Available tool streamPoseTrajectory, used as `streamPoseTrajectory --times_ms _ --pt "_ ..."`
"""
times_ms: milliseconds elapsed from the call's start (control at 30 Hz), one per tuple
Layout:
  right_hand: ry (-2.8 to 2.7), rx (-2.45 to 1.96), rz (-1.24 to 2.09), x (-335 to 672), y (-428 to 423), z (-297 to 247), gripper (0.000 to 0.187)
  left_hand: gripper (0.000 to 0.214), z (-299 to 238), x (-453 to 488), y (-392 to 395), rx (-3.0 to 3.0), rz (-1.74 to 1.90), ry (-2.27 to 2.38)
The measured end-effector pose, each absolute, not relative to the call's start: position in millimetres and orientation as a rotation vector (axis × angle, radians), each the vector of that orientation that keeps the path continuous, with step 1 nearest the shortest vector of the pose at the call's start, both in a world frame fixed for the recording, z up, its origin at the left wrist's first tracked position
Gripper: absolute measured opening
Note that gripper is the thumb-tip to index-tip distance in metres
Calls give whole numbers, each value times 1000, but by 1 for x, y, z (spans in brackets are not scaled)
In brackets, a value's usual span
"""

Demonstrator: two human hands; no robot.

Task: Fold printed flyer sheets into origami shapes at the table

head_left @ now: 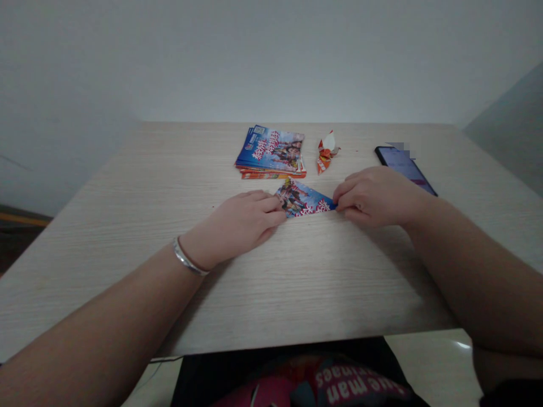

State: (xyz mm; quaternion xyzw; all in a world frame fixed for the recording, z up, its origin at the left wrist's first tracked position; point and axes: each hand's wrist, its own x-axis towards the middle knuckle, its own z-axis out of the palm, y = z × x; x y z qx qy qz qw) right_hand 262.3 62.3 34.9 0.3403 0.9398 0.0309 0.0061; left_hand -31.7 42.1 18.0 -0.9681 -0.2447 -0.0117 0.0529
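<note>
A printed sheet of paper, folded into a triangle, lies on the table between my hands. My left hand holds its left corner with the fingers together. At the right corner, the fingers of my right hand pinch the paper. The long edge of the triangle faces me, and its point is towards the back. Both end corners are partly hidden under my fingers. Just behind it lies a stack of printed sheets, blue on top with orange edges below. A folded orange paper figure sits to the right of the stack.
A dark-edged phone with its screen lit lies beyond my right hand. The pale wooden table reaches back to a white wall. Its front edge is close to my lap, where a bright printed garment shows.
</note>
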Motion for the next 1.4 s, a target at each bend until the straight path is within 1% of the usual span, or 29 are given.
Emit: streamPoseTrajectory --times_ms 100,233,300,400,500,533,600,633,700,833,900,1000,1100,1167,1267,1400 --pt "2885 929 35 266 66 39 23 22 18 -32 42 -2948 -18 -759" --pt "2849 967 19 270 67 40 22 22 18 -33 43 -2923 -9 -768" --pt "2838 1060 28 270 67 38 24 23 17 -34 43 -2917 2 -795" --pt "2798 1310 -8 263 67 37 29 24 16 -35 43 -2932 -57 -859" --pt "2754 1528 -205 249 63 39 33 23 19 -32 42 -2934 -132 -888" --pt "2775 1523 -266 244 60 40 35 23 22 -30 41 -2933 -137 -918" --pt "2824 1430 -229 233 52 44 41 21 29 -25 39 -2914 -130 -960" --pt "2812 1438 -164 229 48 46 41 19 33 -22 37 -2899 -120 -977" --pt "2761 1446 -63 222 38 50 34 17 43 -15 33 -2866 -99 -990" --pt "2702 1540 47 215 25 58 29 18 60 1 21 -2793 36 -1078" --pt "2725 1553 34 214 23 60 29 20 66 6 16 -2783 80 -1137" --pt "2817 1490 -90 213 23 62 30 21 70 12 15 -2820 30 -1128" --pt "2866 1444 -165 213 24 61 27 21 69 16 18 -2804 68 -1183" --pt "2858 1453 -150 214 25 60 26 20 66 18 20 -2808 73 -1184" --pt "2854 1470 -85 214 24 57 26 19 58 17 21 -2834 -11 -1109" --pt "2879 1482 -77 215 24 55 28 30 49 7 24 -2865 -128 -1061"
